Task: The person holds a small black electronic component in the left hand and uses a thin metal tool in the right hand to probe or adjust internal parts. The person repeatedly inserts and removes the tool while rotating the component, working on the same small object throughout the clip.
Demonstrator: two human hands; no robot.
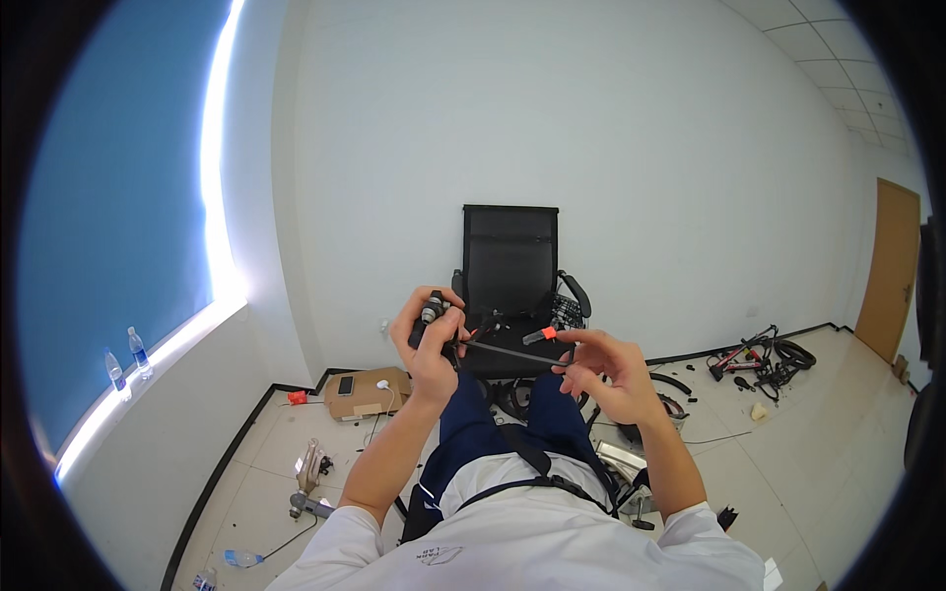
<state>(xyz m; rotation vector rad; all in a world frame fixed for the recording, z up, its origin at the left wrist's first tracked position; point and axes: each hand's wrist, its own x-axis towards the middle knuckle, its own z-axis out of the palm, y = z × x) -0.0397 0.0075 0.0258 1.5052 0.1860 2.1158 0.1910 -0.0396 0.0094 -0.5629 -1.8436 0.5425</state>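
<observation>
A white shirt (532,542) and dark blue trousers (493,424) fill the lower edge. In front of the black office chair (510,286), the left hand (431,340) is clenched around a small black tool (430,317). The right hand (606,369) pinches a thin dark rod (507,352) near its orange end piece (548,334). The rod's long axis runs nearly level, left to right, between both hands. A cardboard box (367,392) lies on the floor left of the chair.

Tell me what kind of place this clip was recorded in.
Probably a sparse office room used as a makeshift workshop: a black office chair against a bare white wall, parts and cables scattered over the tiled floor, and an open cardboard box by the baseboard.
</observation>
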